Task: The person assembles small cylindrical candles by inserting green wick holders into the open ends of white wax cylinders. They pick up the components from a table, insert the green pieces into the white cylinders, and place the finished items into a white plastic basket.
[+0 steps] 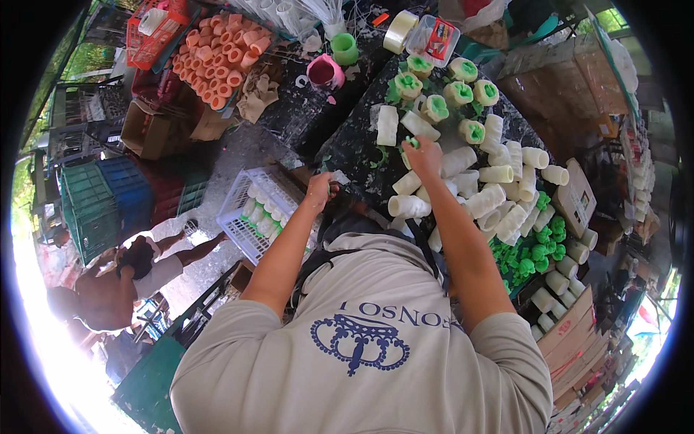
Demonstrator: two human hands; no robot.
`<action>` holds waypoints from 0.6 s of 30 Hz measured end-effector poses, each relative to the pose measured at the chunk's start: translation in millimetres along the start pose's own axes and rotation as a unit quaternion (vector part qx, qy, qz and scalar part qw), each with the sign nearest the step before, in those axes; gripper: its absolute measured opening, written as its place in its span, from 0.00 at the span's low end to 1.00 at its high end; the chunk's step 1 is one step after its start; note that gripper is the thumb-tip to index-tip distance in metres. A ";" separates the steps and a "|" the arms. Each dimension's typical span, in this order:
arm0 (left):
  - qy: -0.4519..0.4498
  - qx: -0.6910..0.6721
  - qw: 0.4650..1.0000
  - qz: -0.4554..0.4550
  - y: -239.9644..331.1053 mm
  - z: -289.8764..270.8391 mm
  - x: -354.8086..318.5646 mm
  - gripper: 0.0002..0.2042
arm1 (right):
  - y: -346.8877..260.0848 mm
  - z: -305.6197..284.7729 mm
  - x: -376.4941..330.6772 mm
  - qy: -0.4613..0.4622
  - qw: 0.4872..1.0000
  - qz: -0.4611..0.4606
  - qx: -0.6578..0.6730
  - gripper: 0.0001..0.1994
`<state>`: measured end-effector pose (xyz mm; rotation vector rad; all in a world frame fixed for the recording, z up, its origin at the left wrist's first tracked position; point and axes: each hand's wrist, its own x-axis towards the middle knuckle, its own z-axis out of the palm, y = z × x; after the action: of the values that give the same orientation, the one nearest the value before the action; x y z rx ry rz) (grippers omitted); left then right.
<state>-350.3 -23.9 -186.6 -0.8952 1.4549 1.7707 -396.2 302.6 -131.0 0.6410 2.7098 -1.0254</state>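
Note:
My right hand [423,156] reaches over the dark worktable [354,137] among white wax-like cylinders [499,173], its fingers pinched on a small green piece [412,142]. My left hand [318,191] is curled at the table's near left edge, and a bit of green [332,189] shows in its grip. Several white cylinders with green tops [435,108] stand farther back on the table. A heap of green flower-shaped pieces [538,249] lies to the right of my right forearm.
A white plastic basket [238,189] with white and green cylinders sits left of the table. Orange cylinders [217,58] fill a crate at the back. A pink cup [322,72], green cup [345,48] and tape roll [399,30] stand behind. Another person [119,286] crouches at left by green and blue crates [101,206].

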 end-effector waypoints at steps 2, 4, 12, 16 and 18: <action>-0.024 0.010 1.000 0.009 14.4 1.2 -10.8 0.13 | 12.5 -10.6 3.4 0.048 0.969 0.052 0.239 0.10; -0.063 0.006 0.998 0.021 25.2 2.7 -20.2 0.13 | 23.7 -26.8 3.1 0.064 0.861 0.091 0.496 0.11; -0.109 0.277 0.948 0.113 50.0 57.7 -12.9 0.14 | 16.3 -83.4 -42.2 -0.158 0.588 0.082 0.789 0.18; -0.014 0.531 0.765 0.364 43.5 92.3 -5.7 0.16 | 5.1 -60.7 -33.8 -0.198 0.560 0.128 0.794 0.19; -0.006 0.593 0.698 0.401 46.4 113.1 -11.3 0.18 | -19.7 -56.1 -19.4 -0.227 0.587 0.145 0.763 0.20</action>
<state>-393.4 79.5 -136.4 0.5314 2.6370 0.7930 -388.4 320.1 -71.5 0.7095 0.6350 -2.6903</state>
